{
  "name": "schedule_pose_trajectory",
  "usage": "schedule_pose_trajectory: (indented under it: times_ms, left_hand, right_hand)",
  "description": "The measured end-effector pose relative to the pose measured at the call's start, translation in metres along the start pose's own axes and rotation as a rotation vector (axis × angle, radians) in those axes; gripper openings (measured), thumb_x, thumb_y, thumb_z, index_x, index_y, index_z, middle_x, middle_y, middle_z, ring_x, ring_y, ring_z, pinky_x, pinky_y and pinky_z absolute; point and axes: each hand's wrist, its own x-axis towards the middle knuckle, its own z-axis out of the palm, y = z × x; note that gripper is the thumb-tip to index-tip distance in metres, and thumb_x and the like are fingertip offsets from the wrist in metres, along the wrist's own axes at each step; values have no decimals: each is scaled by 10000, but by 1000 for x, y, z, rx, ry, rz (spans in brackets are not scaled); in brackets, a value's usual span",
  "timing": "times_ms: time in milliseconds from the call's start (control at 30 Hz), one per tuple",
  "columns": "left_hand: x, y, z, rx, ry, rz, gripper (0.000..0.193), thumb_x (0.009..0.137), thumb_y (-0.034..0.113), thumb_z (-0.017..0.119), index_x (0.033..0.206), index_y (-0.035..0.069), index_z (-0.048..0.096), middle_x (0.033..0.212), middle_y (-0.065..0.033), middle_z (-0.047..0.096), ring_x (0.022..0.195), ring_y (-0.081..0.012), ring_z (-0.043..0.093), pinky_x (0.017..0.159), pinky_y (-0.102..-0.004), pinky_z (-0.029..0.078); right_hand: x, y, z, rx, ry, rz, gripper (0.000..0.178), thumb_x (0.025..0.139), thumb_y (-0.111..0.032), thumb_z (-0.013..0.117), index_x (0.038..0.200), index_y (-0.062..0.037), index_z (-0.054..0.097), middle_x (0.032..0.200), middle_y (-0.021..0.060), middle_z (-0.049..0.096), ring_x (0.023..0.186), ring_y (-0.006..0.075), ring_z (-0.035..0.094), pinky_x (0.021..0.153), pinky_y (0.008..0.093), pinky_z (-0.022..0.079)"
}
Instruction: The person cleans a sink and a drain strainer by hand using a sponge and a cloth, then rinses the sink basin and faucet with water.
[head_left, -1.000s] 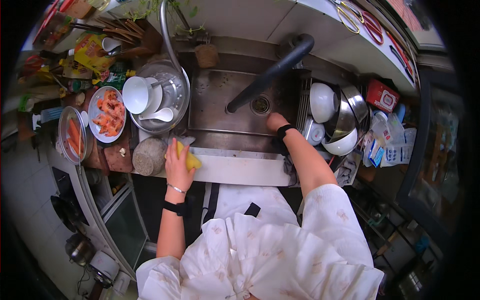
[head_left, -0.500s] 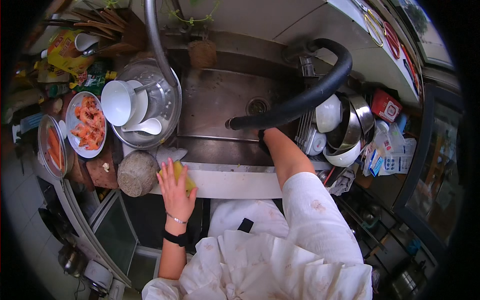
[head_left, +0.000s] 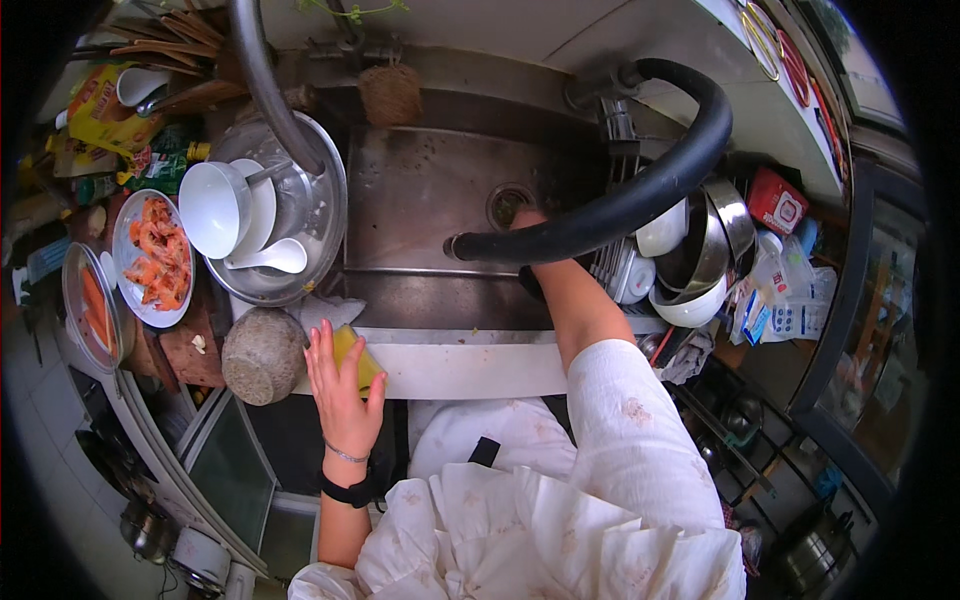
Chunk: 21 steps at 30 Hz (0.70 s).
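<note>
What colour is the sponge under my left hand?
Yellow. The sponge peeks out from under your left hand, seen best in the head view.

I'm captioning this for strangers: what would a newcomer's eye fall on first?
Probably the thick black faucet, arching over the right side of the steel sink. Next, the orange shrimp on a white plate at the left. Then the left hand, spread over a yellow sponge at the sink's front ledge.
</note>
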Motion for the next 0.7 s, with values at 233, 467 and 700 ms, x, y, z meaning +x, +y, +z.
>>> schedule_pose_trajectory:
  times_ms: [233, 467, 700]
  left_hand:
    - [-6, -4, -2, -8, -10, -19, 409, 719, 93, 641, 1112, 41, 540, 1403, -206, 278, 1309, -391, 229, 1069, -495, 188]
    - [-2, -1, 1, -65, -19, 0, 390, 716, 38, 615, 1098, 15, 543, 1387, -216, 303, 1298, -393, 257, 1068, -469, 204]
    - [1, 2, -9, -115, 23, 12, 355, 722, 28, 608, 1071, 5, 548, 1380, -218, 315, 1282, -398, 285, 1054, -446, 236]
  right_hand:
    - [-1, -21, -46, 47, 10, 12, 624, 783, -404, 596, 1269, -45, 441, 1335, 143, 433, 1202, 280, 440, 969, 352, 370]
    - [-6, 3, 26, 225, -107, -173, 460, 865, -281, 505, 1273, -78, 447, 1304, 183, 448, 1193, 335, 432, 968, 371, 370]
    - [-13, 25, -29, -91, -175, 96, 417, 860, -298, 504, 1192, -47, 528, 1215, 189, 512, 1104, 349, 502, 956, 401, 387]
